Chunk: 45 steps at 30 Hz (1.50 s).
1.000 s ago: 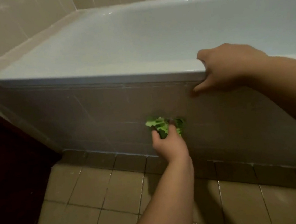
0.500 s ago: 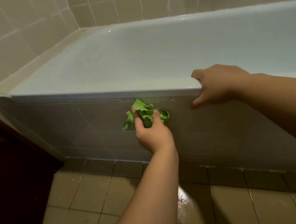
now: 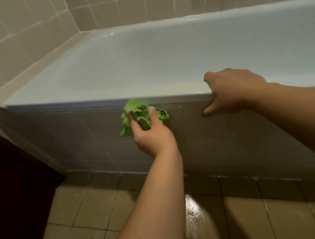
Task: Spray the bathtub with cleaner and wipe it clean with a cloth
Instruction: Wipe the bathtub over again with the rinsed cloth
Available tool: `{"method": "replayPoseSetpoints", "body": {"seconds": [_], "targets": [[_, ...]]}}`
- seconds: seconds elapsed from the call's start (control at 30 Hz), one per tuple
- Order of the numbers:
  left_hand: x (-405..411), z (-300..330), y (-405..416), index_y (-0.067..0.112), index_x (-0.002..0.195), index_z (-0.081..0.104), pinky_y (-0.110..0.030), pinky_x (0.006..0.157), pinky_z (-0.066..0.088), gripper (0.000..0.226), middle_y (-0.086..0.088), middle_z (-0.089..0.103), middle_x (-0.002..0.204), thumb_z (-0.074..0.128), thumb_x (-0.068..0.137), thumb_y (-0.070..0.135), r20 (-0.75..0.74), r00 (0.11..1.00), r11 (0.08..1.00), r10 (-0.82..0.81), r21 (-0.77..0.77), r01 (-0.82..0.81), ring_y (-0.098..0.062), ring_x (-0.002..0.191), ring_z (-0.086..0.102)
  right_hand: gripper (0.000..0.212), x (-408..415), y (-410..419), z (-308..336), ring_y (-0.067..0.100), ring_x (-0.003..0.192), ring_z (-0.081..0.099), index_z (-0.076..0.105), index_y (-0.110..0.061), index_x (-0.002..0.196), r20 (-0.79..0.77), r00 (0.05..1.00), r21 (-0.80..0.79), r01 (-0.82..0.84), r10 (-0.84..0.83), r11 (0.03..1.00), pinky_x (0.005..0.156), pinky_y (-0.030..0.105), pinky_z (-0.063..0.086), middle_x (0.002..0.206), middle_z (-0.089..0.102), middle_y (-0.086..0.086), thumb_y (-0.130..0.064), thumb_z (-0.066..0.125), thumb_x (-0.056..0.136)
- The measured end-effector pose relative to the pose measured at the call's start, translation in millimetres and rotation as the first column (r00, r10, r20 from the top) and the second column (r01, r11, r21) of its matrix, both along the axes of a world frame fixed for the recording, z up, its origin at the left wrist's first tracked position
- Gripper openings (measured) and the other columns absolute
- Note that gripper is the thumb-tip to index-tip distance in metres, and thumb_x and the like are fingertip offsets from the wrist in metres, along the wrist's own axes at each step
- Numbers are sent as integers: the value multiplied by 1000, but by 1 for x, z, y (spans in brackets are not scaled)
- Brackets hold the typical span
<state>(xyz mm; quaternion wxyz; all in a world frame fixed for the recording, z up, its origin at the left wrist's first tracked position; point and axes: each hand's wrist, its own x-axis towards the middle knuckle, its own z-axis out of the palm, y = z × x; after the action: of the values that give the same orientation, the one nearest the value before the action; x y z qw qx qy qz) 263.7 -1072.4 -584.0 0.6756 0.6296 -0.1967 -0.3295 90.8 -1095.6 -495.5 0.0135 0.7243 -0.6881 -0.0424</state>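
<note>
My left hand point(image 3: 152, 135) presses a crumpled green cloth point(image 3: 142, 115) against the grey tiled front panel point(image 3: 232, 134) of the pale blue-white enamel bathtub point(image 3: 146, 62), fingers curled over the cloth, which sits just below the tub's near rim, left of centre. My right hand point(image 3: 231, 90) grips the near rim point(image 3: 92, 100) to the right of the cloth: fingers hooked over the top edge, thumb pointing down against the panel. The two hands are near each other but apart. Beige square wall tiles point(image 3: 27, 35) enclose the tub on the left and far sides. Tan floor tiles point(image 3: 85, 214) lie in the foreground, with a wet glossy patch point(image 3: 197, 208) near the panel's base. A dark red-brown surface point(image 3: 14, 192) fills the lower left.
</note>
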Motion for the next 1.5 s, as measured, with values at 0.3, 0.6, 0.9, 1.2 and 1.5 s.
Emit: {"method": "replayPoseSetpoints", "body": {"seconds": [0.3, 0.6, 0.9, 1.2, 1.5], "targets": [[-18, 16, 26, 31, 152, 49, -13, 101, 37, 64, 19, 53, 139, 75, 94, 33, 170, 959, 969, -225, -63, 238, 2, 125, 48, 78, -23, 11, -3, 27, 105, 55, 46, -30, 131, 101, 992, -79, -62, 70, 995, 80, 42, 51, 119, 61, -2, -75, 71, 73], [22, 86, -26, 27, 129, 43, -30, 92, 46, 67, 6, 64, 137, 85, 76, 23, 824, 343, 772, -451, 168, 613, -23, 121, 62, 53, -48, 23, 3, 9, 103, 60, 48, -43, 129, 654, 755, -175, 77, 58, 982, 89, 40, 51, 124, 59, -8, -60, 51, 79], [81, 113, -95, 29, 99, 70, -46, 93, 56, 34, 5, 73, 109, 58, 73, 48, 759, 240, 581, -605, 214, 785, -18, 104, 70, 75, 5, -4, 8, 9, 151, 28, 45, -58, 145, 756, 600, -259, -93, 262, 961, 121, 33, 23, 164, 32, -9, -85, 52, 76], [88, 93, -121, 20, 76, 57, -38, 72, 47, 42, 4, 63, 80, 29, 83, 51, 719, -287, 582, -633, 686, 437, -25, 83, 58, 47, 40, -28, -3, 11, 86, 61, 65, -28, 100, 688, 611, -376, -163, 392, 912, 76, 36, 53, 92, 67, -7, -57, 87, 71], [90, 85, -134, 24, 72, 57, -36, 66, 46, 43, 2, 64, 73, 32, 85, 57, 714, -316, 556, -625, 691, 461, -20, 75, 58, 54, 43, -26, -15, 16, 92, 49, 68, -32, 124, 482, 732, -540, -184, 481, 822, 75, 34, 45, 96, 54, -5, -60, 72, 79]]}}
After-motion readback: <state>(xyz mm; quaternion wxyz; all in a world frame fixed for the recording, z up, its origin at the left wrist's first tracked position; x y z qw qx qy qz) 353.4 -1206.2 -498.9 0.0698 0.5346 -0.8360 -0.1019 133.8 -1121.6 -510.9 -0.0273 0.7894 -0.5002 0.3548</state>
